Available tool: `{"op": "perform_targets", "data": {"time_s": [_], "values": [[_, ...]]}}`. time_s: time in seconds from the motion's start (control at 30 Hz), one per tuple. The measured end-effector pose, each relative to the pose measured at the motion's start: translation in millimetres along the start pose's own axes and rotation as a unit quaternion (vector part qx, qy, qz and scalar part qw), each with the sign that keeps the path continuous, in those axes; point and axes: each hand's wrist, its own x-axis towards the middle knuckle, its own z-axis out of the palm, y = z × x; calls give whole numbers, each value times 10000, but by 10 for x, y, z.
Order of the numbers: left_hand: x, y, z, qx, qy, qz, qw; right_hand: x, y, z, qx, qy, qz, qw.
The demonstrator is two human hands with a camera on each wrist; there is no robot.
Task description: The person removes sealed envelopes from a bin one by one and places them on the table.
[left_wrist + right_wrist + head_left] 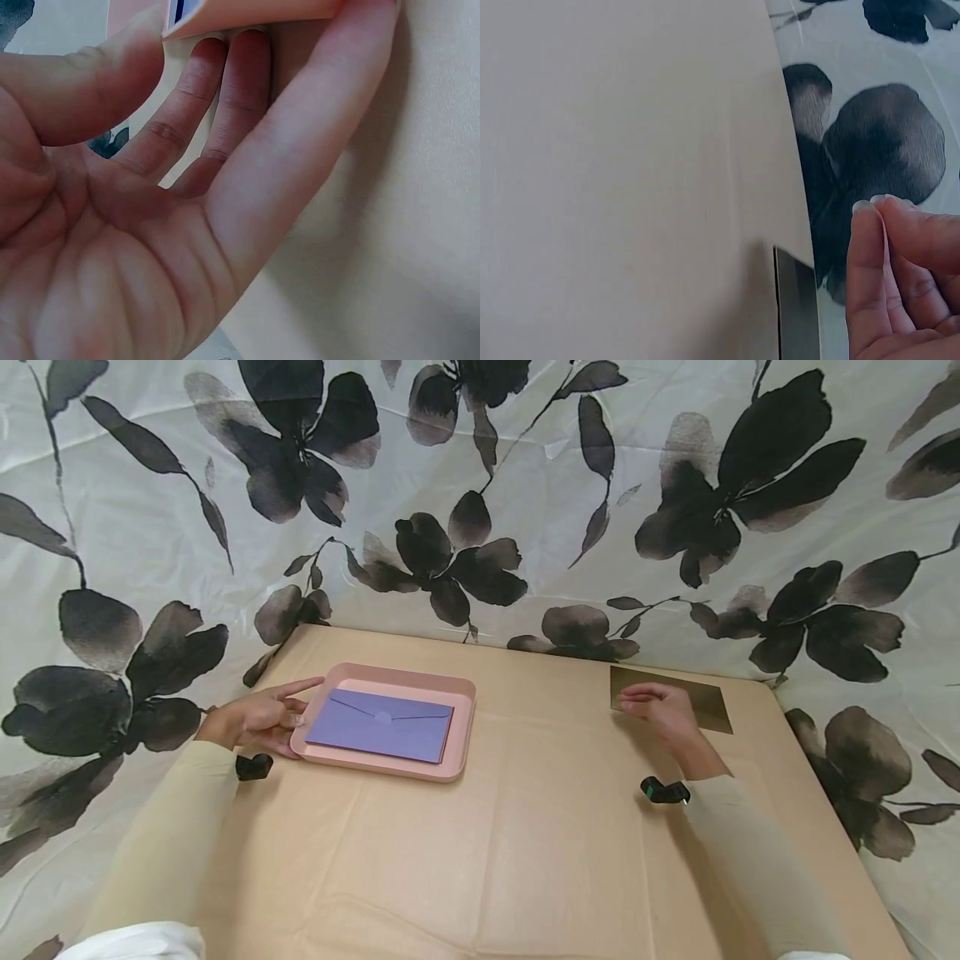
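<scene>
On the left of the table lies a pink tray (463,735) with rounded corners. In it is a periwinkle-blue envelope (382,731), its flap side up with a round seal; a thin dark red edge shows beneath it. My left hand (262,718) is at the tray's left side, fingers spread. In the left wrist view its fingertips (247,45) touch the tray's rim. My right hand (663,710) is over a dark gold, shiny rectangular sheet (708,703) and covers part of it. Its thumb and fingertips meet, with nothing visible between them in the right wrist view.
A tan cover lies on the table (555,843), with faint creases. White fabric (570,518) with large dark flowers hangs behind and along the sides. The gold sheet lies by the table's far right corner.
</scene>
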Motion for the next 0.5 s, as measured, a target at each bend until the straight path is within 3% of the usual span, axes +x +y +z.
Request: {"op": "perform_targets", "data": {"time_s": [0.37,0.5], "values": [[11,18,24,6,39,25,10000,-19,-91,217,297,-390,-107,9987],[-9,26,25,37,82,5,10000,-29,-136,295,176,-559,-155,9982]]}}
